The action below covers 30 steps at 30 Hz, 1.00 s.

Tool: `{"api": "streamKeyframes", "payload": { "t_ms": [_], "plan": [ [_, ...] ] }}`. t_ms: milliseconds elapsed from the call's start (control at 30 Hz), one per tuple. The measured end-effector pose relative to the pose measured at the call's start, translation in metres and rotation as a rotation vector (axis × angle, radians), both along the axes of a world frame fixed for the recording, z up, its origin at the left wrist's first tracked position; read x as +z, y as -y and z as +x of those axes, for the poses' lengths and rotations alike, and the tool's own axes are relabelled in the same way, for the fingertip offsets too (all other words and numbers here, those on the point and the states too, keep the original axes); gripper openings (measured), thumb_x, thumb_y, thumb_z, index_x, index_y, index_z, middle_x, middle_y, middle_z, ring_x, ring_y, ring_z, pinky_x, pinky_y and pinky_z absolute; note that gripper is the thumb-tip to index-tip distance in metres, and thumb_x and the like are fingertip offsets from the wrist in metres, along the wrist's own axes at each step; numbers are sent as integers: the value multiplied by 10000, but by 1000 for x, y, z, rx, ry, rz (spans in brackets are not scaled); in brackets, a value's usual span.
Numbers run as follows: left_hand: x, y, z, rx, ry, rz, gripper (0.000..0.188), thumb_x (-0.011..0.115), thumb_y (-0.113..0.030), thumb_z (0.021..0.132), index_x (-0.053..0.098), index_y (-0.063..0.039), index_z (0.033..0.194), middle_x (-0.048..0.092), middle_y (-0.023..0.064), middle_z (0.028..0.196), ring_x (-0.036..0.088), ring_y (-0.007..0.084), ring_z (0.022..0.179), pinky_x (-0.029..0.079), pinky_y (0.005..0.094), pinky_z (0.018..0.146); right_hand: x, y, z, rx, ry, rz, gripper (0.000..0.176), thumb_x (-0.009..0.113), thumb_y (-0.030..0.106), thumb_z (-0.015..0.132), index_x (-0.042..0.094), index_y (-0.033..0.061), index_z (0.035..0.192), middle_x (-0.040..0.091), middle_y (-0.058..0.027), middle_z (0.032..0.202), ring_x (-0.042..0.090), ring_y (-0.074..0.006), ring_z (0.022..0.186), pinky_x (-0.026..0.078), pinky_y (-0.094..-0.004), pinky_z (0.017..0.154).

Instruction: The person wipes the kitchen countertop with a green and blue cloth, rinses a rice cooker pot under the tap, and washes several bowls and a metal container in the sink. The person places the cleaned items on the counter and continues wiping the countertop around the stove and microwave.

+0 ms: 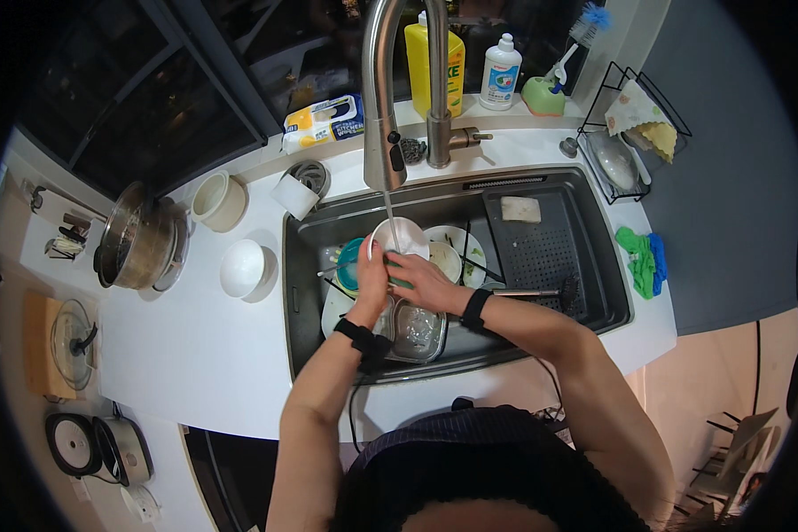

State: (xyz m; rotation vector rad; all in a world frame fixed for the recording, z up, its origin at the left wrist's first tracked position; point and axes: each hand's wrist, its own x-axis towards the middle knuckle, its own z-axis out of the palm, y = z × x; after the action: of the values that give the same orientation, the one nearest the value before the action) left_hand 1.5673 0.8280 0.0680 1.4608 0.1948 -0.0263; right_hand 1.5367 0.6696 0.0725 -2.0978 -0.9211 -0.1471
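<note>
Under the running pull-down faucet (386,153), my left hand (372,276) grips a white bowl (409,234) by its left side. Water falls into the bowl. My right hand (427,282) holds a green scrubbing pad (399,282), partly hidden by the fingers, against the bowl's near side. Below and around my hands, the dark sink holds a teal bowl (350,263), a white plate with food scraps (477,258), a smaller bowl (447,261), dark chopsticks (466,243) and a clear rectangular container (419,330).
A perforated drain tray (529,249) with a pale sponge (521,209) fills the sink's right side. On the left counter stand a white bowl (242,268), a cream pot (219,201) and a steel pot (136,236). Yellow (420,66) and white (501,74) bottles stand behind the faucet.
</note>
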Motion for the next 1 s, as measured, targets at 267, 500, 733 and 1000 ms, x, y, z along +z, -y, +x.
{"api": "streamKeyframes", "payload": {
  "t_ms": [267,500,733,1000],
  "plan": [
    [2,9,-2,59,-54,-152,384,463,-262,929,448,-49,1249,538,104,1126,512,199,1000,409,293,860,-4,-3,2,-61,-29,69,358,619,135,767,555,68,1113,441,-151,1269,448,-345,1110,398,-392,936],
    [6,-2,5,-151,-258,-105,461,477,-275,919,377,-55,1312,498,104,1187,500,195,1009,468,343,736,1,5,3,-64,340,-548,378,613,100,739,547,107,1111,438,-126,1271,438,-356,1127,420,-399,920],
    [9,7,1,-25,-82,9,436,465,-278,928,416,-32,1285,519,122,1167,510,196,1015,435,300,821,4,-1,3,-58,116,-128,376,635,116,718,560,104,1087,465,-103,1243,437,-340,1135,397,-409,931],
    [10,14,0,135,2,-129,362,468,-188,921,468,-32,1247,554,105,1115,531,165,967,437,288,806,5,-12,-2,-103,-90,98,435,618,131,756,527,88,1179,414,-124,1319,414,-365,1126,367,-420,943]
  ]
}}
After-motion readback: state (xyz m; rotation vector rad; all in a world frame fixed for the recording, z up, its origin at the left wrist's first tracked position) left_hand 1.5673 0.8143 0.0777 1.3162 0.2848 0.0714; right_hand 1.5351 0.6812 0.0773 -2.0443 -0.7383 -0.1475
